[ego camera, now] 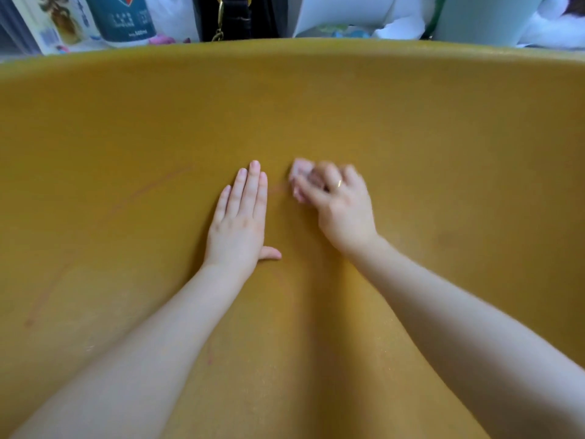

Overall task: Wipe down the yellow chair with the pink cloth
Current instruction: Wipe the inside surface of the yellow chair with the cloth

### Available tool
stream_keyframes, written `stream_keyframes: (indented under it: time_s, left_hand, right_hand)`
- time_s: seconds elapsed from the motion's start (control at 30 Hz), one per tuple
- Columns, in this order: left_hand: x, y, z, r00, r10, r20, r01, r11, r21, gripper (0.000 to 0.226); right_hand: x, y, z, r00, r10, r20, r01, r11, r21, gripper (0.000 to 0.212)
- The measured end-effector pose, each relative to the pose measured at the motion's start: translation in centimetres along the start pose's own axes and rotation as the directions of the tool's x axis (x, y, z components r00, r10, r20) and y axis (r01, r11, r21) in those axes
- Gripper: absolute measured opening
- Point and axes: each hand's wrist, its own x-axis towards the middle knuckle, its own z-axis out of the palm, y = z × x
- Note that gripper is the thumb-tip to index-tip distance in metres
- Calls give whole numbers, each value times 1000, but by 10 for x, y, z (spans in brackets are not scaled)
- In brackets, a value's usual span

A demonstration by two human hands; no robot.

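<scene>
Fingers of the right hand curl around the pink cloth, pressing the blurred wad against the yellow chair. Just beside the cloth, the left hand lies flat on the chair, fingers stretched out, grasping nothing, thumb tucked toward the cloth side.

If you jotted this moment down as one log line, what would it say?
step: wiping | right hand: fingers bunched on pink cloth, blurred | left hand: flat, open on yellow chair | reddish streaks at left
</scene>
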Motion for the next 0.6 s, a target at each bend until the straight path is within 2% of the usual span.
stream_keyframes:
  time_s: [0.1, 0.17, 0.23, 0.37, 0.47, 0.6]
  left_hand:
    - [-2, 0, -7, 1000, -15, 5, 15, 1000, 15, 138]
    - [-4, -1, -11, 998, 14, 60, -12, 999, -37, 130]
    - [-3, -5, -15, 995, 52, 81, -47, 997, -56, 122]
    - [3, -30, -26, 997, 65, 28, -66, 997, 26, 121]
    - [13, -50, -38, 998, 52, 20, -53, 995, 86, 123]
    - [29, -62, -42, 1000, 24, 13, -26, 982, 189, 136]
  right_hand:
    - [-65, -36, -1, 981, -17, 192, -9, 991, 133, 24]
    - [-85, -51, -4, 971, 16, 239, -55, 986, 157, 24]
    - [-80, -49, -8, 963, -28, 268, 0, 995, 104, 28]
    - [-32, -18, -15, 943, -110, 313, 108, 994, 23, 30]
    - [25, 7, -15, 972, -105, 209, 116, 993, -38, 30]
    - [90, 17, -12, 996, 61, -71, -66, 995, -74, 32]
